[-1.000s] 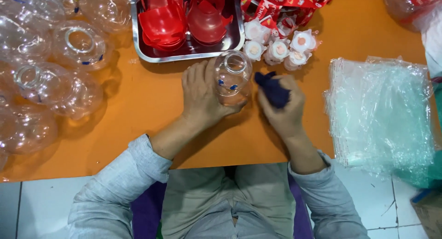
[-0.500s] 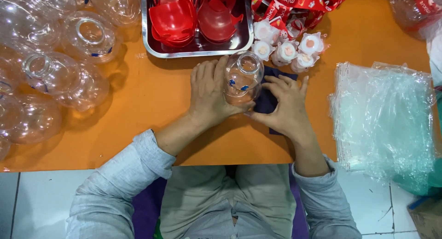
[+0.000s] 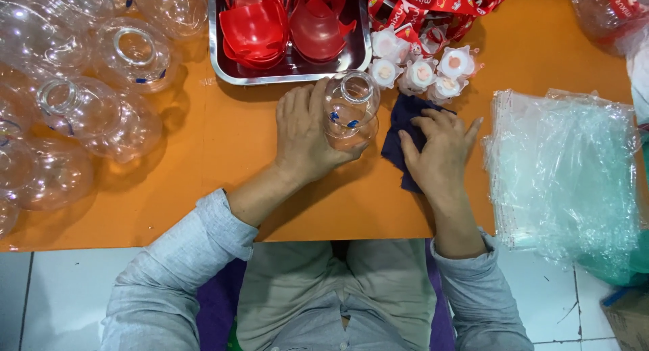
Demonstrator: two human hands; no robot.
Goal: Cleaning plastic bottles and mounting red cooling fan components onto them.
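Note:
My left hand [image 3: 305, 133] grips a clear round plastic jar [image 3: 350, 106], upright with its open mouth up, on the orange table [image 3: 236, 189]. My right hand [image 3: 441, 148] lies flat, fingers spread, on a dark blue cloth [image 3: 399, 138] just right of the jar. A cluster of small white caps with pink centres [image 3: 422, 70] sits just beyond the cloth.
Several clear jars [image 3: 101, 107] crowd the table's left side. A metal tray [image 3: 287, 72] with red plastic pieces [image 3: 257, 26] stands at the back. Red printed strips [image 3: 433, 3] lie behind the caps. A stack of clear plastic bags [image 3: 568, 168] covers the right side.
My right hand came away from the jar and set the blue cloth down flat on the table. The left hand keeps hold of the jar.

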